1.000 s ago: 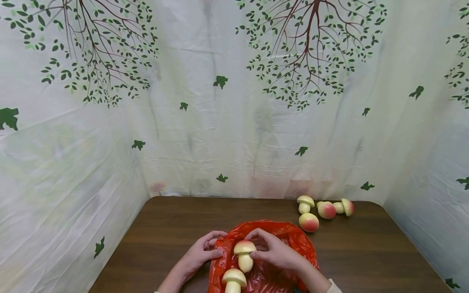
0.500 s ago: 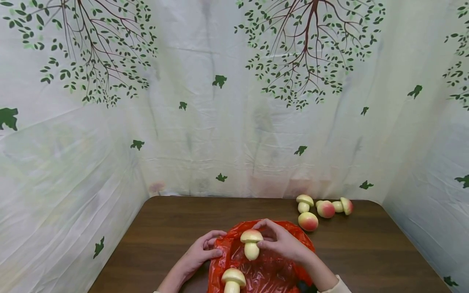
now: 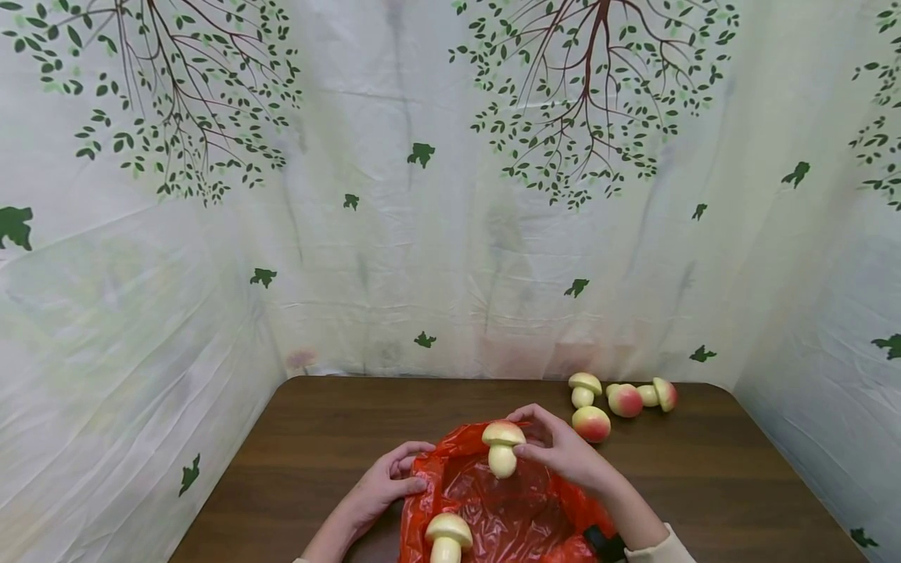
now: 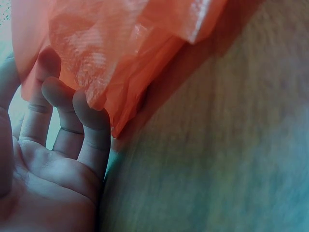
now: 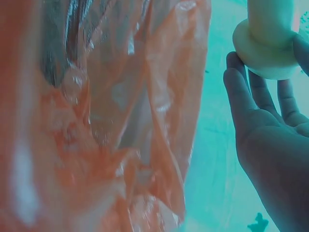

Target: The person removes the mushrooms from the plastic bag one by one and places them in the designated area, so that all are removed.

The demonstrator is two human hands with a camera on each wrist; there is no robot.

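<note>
My right hand point(image 3: 559, 450) holds a toy mushroom point(image 3: 503, 450) with a pink-topped cream cap, above the far side of a red plastic bag point(image 3: 493, 500). In the right wrist view the fingers and thumb grip the mushroom point(image 5: 270, 53) by its cap, beside the crinkled bag point(image 5: 159, 87). My left hand point(image 3: 383, 485) grips the bag's left edge between thumb and fingers. Seen from the left wrist, its fingertips point(image 4: 94, 113) are bent against the thin plastic point(image 4: 106, 53). A second mushroom point(image 3: 448, 536) lies at the bag's near left.
Several more toy mushrooms stand or lie in a group at the back right of the brown wooden table point(image 3: 338, 422), among them an upright one point(image 3: 584, 389) and one on its side point(image 3: 662, 395). A leaf-printed curtain point(image 3: 436, 234) surrounds the table.
My right hand has moved away to the far right with the mushroom, from low over the bag's left part to its far rim. The left hand has stayed at the bag's edge.
</note>
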